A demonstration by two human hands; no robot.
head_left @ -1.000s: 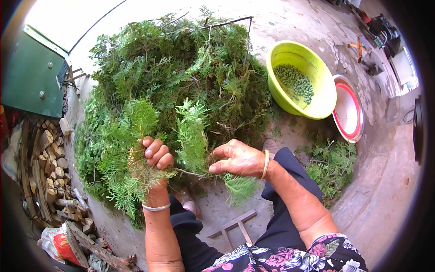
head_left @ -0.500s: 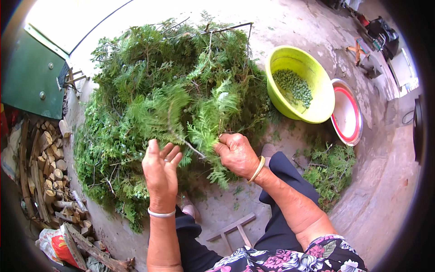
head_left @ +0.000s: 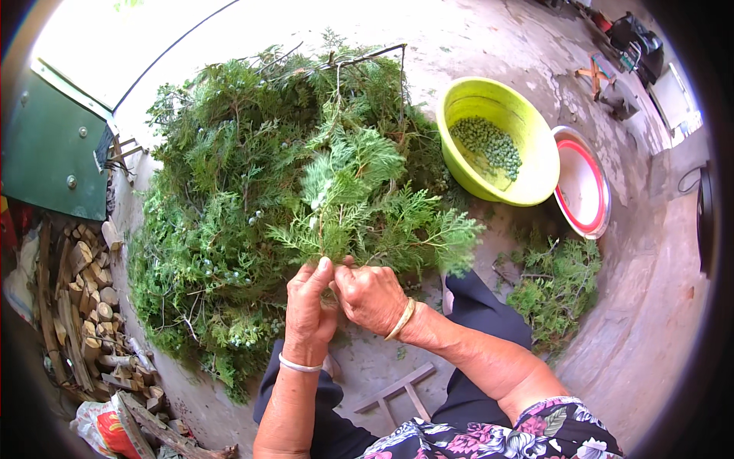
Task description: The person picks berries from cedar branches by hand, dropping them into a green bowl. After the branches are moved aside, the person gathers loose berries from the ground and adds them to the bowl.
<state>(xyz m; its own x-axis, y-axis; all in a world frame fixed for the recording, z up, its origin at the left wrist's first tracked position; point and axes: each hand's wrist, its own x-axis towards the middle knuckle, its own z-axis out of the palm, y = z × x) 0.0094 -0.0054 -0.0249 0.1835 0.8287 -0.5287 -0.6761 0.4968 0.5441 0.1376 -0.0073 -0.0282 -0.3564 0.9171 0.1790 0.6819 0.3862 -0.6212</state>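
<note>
My left hand [head_left: 309,306] pinches the stem of a leafy evergreen sprig [head_left: 336,206] between thumb and fingers, with a few pale berries near its middle. Right beside it, my right hand [head_left: 373,298] is closed on stem ends at the base of the greenery, its knuckles turned up. Another frond [head_left: 428,237] fans out to the right above that hand; which fingers carry it is hidden. Behind both hands spreads a large heap of cut evergreen branches [head_left: 199,191], dotted with small bluish berries.
A yellow-green basin [head_left: 535,145] with green berries stands right of the heap, beside a red-rimmed white basin [head_left: 589,191]. A small branch pile [head_left: 558,298] lies nearer. Split firewood [head_left: 88,283] is stacked left. A wooden stool frame [head_left: 394,398] sits between my legs.
My left hand, open and apart before, has moved right and closed on a stem next to my right hand. The blurred branch beside it has gone from there. My right hand has shifted left and down.
</note>
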